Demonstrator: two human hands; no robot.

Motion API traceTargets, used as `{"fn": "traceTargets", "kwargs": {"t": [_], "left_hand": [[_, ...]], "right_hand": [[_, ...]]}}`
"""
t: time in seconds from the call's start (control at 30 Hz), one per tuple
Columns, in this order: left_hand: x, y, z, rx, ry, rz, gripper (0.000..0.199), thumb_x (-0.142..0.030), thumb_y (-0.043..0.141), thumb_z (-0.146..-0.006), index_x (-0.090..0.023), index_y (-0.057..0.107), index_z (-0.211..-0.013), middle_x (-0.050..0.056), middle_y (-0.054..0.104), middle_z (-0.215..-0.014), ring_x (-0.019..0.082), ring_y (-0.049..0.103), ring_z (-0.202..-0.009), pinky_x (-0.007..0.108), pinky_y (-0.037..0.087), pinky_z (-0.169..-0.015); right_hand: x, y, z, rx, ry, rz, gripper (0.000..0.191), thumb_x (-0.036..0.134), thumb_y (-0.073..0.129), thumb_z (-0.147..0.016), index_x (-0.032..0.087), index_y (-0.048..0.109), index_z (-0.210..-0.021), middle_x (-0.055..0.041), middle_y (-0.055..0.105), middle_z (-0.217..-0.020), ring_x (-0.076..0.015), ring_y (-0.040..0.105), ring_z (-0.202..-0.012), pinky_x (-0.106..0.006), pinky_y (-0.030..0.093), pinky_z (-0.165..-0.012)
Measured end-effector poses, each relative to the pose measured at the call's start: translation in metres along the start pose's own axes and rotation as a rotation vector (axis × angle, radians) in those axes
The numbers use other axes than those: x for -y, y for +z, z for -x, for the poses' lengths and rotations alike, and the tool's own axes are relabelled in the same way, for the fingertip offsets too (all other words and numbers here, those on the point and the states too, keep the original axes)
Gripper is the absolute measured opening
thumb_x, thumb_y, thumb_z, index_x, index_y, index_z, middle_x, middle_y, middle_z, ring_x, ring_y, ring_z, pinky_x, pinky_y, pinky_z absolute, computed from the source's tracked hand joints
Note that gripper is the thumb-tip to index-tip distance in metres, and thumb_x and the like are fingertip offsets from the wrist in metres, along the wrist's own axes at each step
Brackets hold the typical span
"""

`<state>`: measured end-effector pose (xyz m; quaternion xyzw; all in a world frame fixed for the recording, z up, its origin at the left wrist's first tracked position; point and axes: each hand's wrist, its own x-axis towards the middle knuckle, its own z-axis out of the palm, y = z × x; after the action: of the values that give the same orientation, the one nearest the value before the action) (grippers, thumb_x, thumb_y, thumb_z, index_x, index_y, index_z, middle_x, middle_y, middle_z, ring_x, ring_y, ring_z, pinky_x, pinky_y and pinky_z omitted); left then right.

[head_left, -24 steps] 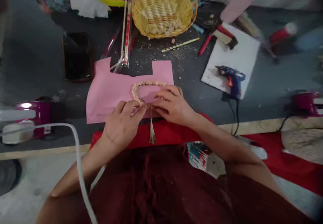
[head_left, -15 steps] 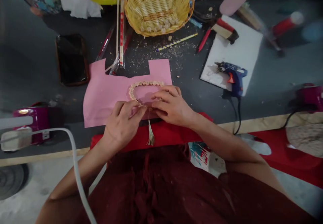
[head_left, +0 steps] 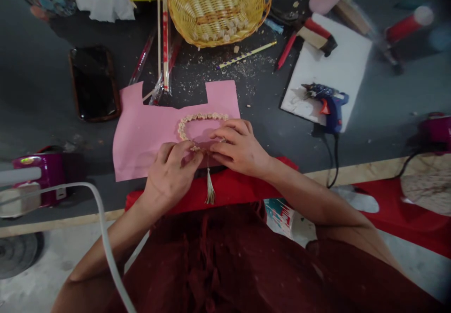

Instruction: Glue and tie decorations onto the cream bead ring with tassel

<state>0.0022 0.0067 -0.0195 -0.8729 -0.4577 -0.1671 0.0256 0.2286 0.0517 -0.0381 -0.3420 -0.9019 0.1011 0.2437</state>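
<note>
While our bare forearms (head_left: 299, 188) angled inward over the dark grey bench (head_left: 269, 120), our left hand (head_left: 172, 169) pinched the cream, beaded, loop-shaped strand (head_left: 202, 116) near its lower left. Our right hand (head_left: 241, 148) curled over its lower right; whether it gripped, we could not tell. The strand lay on the flat pink sheet (head_left: 151, 129). Since the earlier frame, our hands had barely changed pose, while the yellow wicker basket (head_left: 186, 3) had shifted higher in view.

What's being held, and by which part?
The pale beaded loop, on its near side by the tassel: the left hand pinches it; whether the right hand grips can't be told.
</note>
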Motion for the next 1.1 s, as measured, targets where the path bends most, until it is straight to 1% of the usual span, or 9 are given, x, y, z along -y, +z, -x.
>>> {"fn": "traceTargets", "kwargs": {"t": [0.17, 0.27, 0.43, 0.53, 0.6, 0.7, 0.8, 0.97, 1.1], "left_hand": [[-0.001, 0.001, 0.001, -0.019, -0.011, 0.011, 0.021, -0.014, 0.060, -0.090, -0.023, 0.070, -0.107, 0.010, 0.062, -0.114, 0.023, 0.053, -0.097, 0.034, 0.048, -0.079], [0.000, 0.000, 0.000, 0.012, -0.003, 0.007, 0.024, -0.014, 0.060, -0.089, -0.023, 0.069, -0.109, 0.011, 0.062, -0.114, 0.023, 0.053, -0.096, 0.034, 0.049, -0.079], [0.001, -0.002, 0.002, 0.035, -0.003, 0.032, 0.032, -0.008, 0.056, -0.088, -0.024, 0.070, -0.111, 0.011, 0.061, -0.116, 0.023, 0.054, -0.098, 0.035, 0.050, -0.079], [0.001, -0.002, 0.004, 0.047, -0.002, 0.052, 0.034, -0.008, 0.056, -0.089, -0.028, 0.071, -0.111, 0.009, 0.060, -0.118, 0.023, 0.054, -0.097, 0.035, 0.050, -0.079], [0.000, -0.002, 0.004, 0.076, 0.010, 0.058, 0.035, -0.009, 0.056, -0.089, -0.031, 0.071, -0.113, 0.009, 0.060, -0.119, 0.023, 0.054, -0.097, 0.036, 0.050, -0.080], [-0.001, -0.002, 0.004, 0.103, 0.024, 0.056, 0.044, -0.006, 0.054, -0.089, -0.034, 0.068, -0.120, 0.008, 0.058, -0.120, 0.023, 0.055, -0.098, 0.037, 0.051, -0.083], [-0.001, -0.002, 0.003, 0.111, 0.029, 0.045, 0.050, -0.002, 0.051, -0.087, -0.034, 0.067, -0.122, 0.008, 0.058, -0.120, 0.023, 0.055, -0.098, 0.037, 0.051, -0.086], [-0.001, -0.003, 0.002, 0.140, 0.035, 0.021, 0.056, 0.001, 0.048, -0.083, -0.032, 0.065, -0.125, 0.010, 0.056, -0.124, 0.024, 0.054, -0.099, 0.040, 0.052, -0.086], [-0.002, -0.003, 0.002, 0.144, 0.029, 0.022, 0.054, -0.001, 0.050, -0.084, -0.031, 0.065, -0.125, 0.012, 0.056, -0.123, 0.026, 0.053, -0.103, 0.041, 0.051, -0.085]], "right_hand": [[0.001, 0.000, -0.001, 0.008, 0.010, -0.007, 0.013, 0.030, 0.061, -0.092, 0.024, 0.071, -0.098, -0.0038, 0.067, -0.115, -0.0255, 0.046, -0.114, -0.045, 0.036, -0.094], [0.001, -0.001, -0.001, 0.012, 0.011, -0.011, 0.013, 0.030, 0.062, -0.091, 0.024, 0.071, -0.099, -0.0044, 0.067, -0.115, -0.0262, 0.047, -0.114, -0.046, 0.036, -0.094], [0.001, -0.016, 0.002, 0.001, 0.020, 0.006, 0.015, 0.027, 0.063, -0.090, 0.024, 0.069, -0.103, -0.0047, 0.066, -0.117, -0.0269, 0.049, -0.114, -0.046, 0.042, -0.093], [0.007, -0.028, 0.012, -0.046, 0.075, -0.030, 0.016, 0.019, 0.059, -0.091, 0.021, 0.068, -0.104, -0.0074, 0.068, -0.109, -0.0227, 0.057, -0.102, -0.041, 0.050, -0.087], [0.014, -0.033, 0.021, -0.082, 0.129, -0.079, 0.017, 0.015, 0.056, -0.092, 0.020, 0.067, -0.105, -0.0075, 0.068, -0.102, -0.0191, 0.062, -0.092, -0.036, 0.054, -0.081], [0.025, -0.031, 0.035, -0.107, 0.204, -0.138, 0.017, 0.013, 0.056, -0.092, 0.018, 0.067, -0.103, -0.0079, 0.069, -0.096, -0.0172, 0.065, -0.086, -0.032, 0.057, -0.076], [0.032, -0.026, 0.044, -0.133, 0.233, -0.179, 0.015, 0.012, 0.058, -0.090, 0.015, 0.068, -0.102, -0.0097, 0.071, -0.096, -0.0177, 0.067, -0.086, -0.032, 0.058, -0.077], [0.031, -0.022, 0.050, -0.141, 0.247, -0.203, 0.016, 0.015, 0.057, -0.092, 0.017, 0.069, -0.102, -0.0087, 0.072, -0.097, -0.0182, 0.068, -0.088, -0.035, 0.059, -0.078], [0.029, -0.020, 0.052, -0.146, 0.242, -0.178, 0.015, 0.017, 0.057, -0.093, 0.018, 0.069, -0.101, -0.0075, 0.073, -0.097, -0.0173, 0.068, -0.087, -0.034, 0.059, -0.078]]}}
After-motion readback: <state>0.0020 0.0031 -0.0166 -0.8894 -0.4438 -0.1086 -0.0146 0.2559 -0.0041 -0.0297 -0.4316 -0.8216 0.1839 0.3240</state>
